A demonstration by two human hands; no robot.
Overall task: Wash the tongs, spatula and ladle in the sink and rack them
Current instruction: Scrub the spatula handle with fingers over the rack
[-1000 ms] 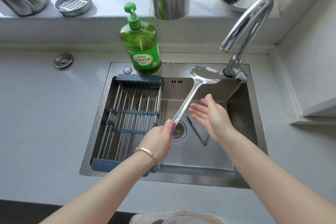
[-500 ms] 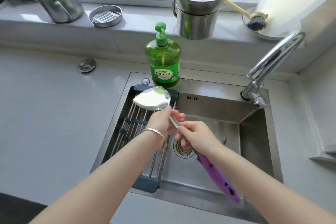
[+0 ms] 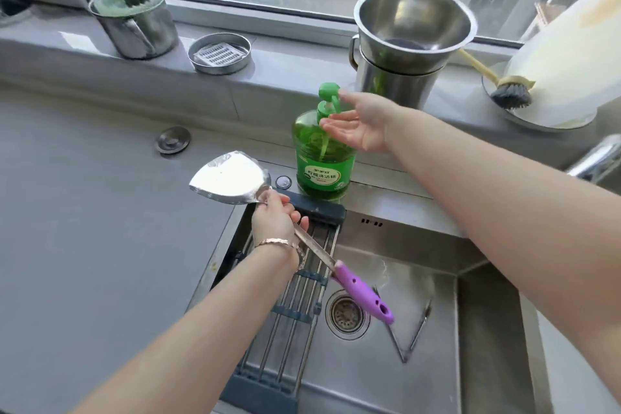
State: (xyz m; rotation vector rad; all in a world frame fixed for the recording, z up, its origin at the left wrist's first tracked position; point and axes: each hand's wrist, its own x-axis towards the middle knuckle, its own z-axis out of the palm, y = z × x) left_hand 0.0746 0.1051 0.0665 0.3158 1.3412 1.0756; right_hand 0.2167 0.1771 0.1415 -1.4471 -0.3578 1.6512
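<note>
So half a second ago both hands were on the spatula [image 3: 232,178]; now the right hand [image 3: 361,123] has let go and gone up to the soap bottle [image 3: 324,161] at the sink's [image 3: 487,312] back edge. Its thumb sits on top of the green pump [image 3: 328,90] and the fingers are spread loose, palm up, right under the spout. It isn't clamped on anything, and I can't tell if any soap has come out yet.

The left hand [image 3: 274,217] is wrapped tight round the spatula's metal neck just below the blade. A second ago it held the purple grip instead. The blade sticks out over the counter [image 3: 100,212] by the sink's back left corner, and the purple end hangs over the basin above the drain [image 3: 346,314].

My read: rinse is over, soaping comes next, so we're early in the job. The tongs [image 3: 418,329] lie on the sink bottom right of the drain, the rack [image 3: 292,312] along the left side has nothing on it, and there's no ladle in view.
</note>
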